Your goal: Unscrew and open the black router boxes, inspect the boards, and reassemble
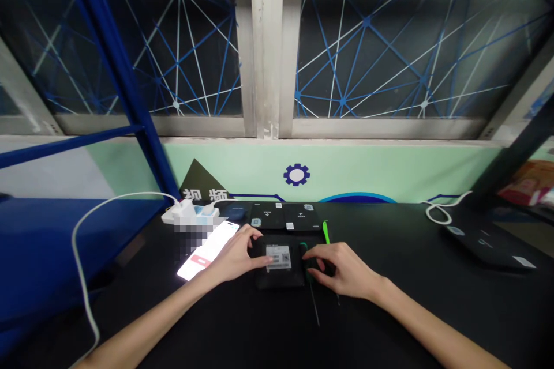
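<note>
My left hand [234, 255] rests fingers-open on the labelled black device [279, 282], right hand [344, 268] curled by the green-handled screwdriver [304, 253], can't tell if gripping, two black units [267, 216] lying far.

Your right hand [346, 270] has room over the matte black tabletop [437, 323] at lower right; a lit white smartphone [208, 251] and white power strip [201, 211] obstruct the left.

Chinese characters "视频" [204, 195] and a blue gear icon [296, 174] on the mint-green wall panel [355, 170]

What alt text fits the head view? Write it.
Left hand touches a labelled black device on a black table; right hand lies over a green screwdriver. A lit phone and a white power strip sit to the left.
</note>
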A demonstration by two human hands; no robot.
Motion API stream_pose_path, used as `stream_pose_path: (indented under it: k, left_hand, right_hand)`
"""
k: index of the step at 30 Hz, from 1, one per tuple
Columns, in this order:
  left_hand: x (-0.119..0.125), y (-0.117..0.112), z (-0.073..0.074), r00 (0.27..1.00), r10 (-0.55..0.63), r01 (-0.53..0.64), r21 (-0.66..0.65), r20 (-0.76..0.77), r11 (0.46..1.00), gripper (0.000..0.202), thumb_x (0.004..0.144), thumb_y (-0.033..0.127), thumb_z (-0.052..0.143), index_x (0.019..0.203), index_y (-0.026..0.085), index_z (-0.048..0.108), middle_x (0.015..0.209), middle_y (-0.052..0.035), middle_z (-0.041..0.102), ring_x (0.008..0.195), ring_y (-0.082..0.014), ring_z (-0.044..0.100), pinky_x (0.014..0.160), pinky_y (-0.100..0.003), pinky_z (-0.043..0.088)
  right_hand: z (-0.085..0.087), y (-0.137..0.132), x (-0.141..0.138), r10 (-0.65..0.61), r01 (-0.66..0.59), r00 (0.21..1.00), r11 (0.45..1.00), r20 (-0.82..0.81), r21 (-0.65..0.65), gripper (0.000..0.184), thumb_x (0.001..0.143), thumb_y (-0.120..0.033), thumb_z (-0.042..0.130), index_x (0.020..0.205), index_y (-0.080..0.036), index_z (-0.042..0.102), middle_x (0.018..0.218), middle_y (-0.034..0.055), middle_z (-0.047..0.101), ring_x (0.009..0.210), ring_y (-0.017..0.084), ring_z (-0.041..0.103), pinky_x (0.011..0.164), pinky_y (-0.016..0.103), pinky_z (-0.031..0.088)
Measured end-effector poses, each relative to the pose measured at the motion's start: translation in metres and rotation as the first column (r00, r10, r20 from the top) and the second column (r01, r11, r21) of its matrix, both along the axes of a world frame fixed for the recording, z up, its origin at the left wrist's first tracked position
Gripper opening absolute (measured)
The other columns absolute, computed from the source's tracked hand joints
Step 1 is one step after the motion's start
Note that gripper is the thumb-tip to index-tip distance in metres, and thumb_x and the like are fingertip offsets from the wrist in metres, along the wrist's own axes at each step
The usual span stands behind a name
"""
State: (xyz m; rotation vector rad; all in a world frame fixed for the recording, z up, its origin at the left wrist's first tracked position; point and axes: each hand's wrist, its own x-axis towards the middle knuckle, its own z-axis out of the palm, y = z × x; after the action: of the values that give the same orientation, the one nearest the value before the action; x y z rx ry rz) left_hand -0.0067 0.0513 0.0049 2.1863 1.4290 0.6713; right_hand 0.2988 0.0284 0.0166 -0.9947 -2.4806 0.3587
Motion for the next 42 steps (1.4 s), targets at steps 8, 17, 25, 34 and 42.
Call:
stream_pose_path:
  k: [8, 17, 25, 34, 42]
  left_hand:
    - [0.004, -0.001, 0.002, 0.989, 0.042, -0.044, 0.014, 0.145, 0.999, 0.054, 0.084, 0.047, 0.072, 0.124, 0.021, 0.047, 0.1, -0.0047, 0.062, 0.078, -0.0185, 0.061, 0.069, -0.031, 0.051]
    - [0.011, -0.01, 0.011, 0.931, 0.008, -0.058, 0.127, 0.364, 0.99, 0.046, 0.085, 0.038, 0.074, 0.121, 0.025, 0.05, 0.106, -0.0028, 0.064, 0.08, -0.0171, 0.063, 0.079, -0.034, 0.055]
    - [0.008, -0.011, 0.008, 0.954, -0.082, -0.02, 0.333, 0.29, 0.943, 0.048, 0.088, 0.032, 0.074, 0.132, 0.03, 0.054, 0.109, -0.0029, 0.065, 0.094, -0.0216, 0.063, 0.085, -0.036, 0.053]
    - [0.009, -0.018, 0.009, 0.935, -0.251, 0.155, 0.349, 0.251, 0.924, 0.018, 0.09, 0.025, 0.07, 0.104, 0.022, 0.06, 0.107, -0.0055, 0.069, 0.096, -0.022, 0.067, 0.086, -0.036, 0.054]
    - [0.006, -0.012, 0.001, 0.894, -0.446, 0.429, 0.362, -0.04, 0.828, 0.028, 0.093, 0.034, 0.069, 0.118, 0.022, 0.061, 0.121, -0.0083, 0.068, 0.116, -0.0246, 0.064, 0.1, -0.041, 0.052]
  right_hand:
    - [-0.005, 0.004, 0.002, -0.017, 0.01, 0.997, 0.995, -0.071, -0.095, 0.016, 0.091, -0.03, 0.06, 0.1, -0.02, 0.069, 0.061, -0.0059, 0.056, 0.051, 0.01, 0.049, 0.056, 0.021, 0.039]
    - [-0.015, 0.01, 0.006, -0.051, 0.041, 0.994, 0.993, -0.096, -0.112, 0.016, 0.09, -0.033, 0.064, 0.093, -0.018, 0.067, 0.056, -0.0065, 0.053, 0.049, 0.01, 0.048, 0.055, 0.021, 0.038]
    - [-0.007, 0.005, 0.002, 0.025, -0.027, 0.999, 0.997, -0.035, -0.076, 0.019, 0.091, -0.028, 0.06, 0.105, -0.022, 0.071, 0.057, -0.0055, 0.054, 0.05, 0.011, 0.052, 0.057, 0.022, 0.037]
    - [-0.015, 0.009, 0.006, -0.05, 0.039, 0.995, 0.992, -0.087, -0.117, 0.015, 0.094, -0.029, 0.055, 0.091, -0.02, 0.066, 0.054, -0.0069, 0.044, 0.047, 0.01, 0.042, 0.052, 0.021, 0.032]
    - [-0.012, 0.008, 0.007, -0.045, 0.036, 0.994, 0.995, -0.096, -0.091, 0.017, 0.096, -0.031, 0.054, 0.089, -0.019, 0.065, 0.055, -0.0063, 0.046, 0.048, 0.01, 0.043, 0.054, 0.022, 0.033]
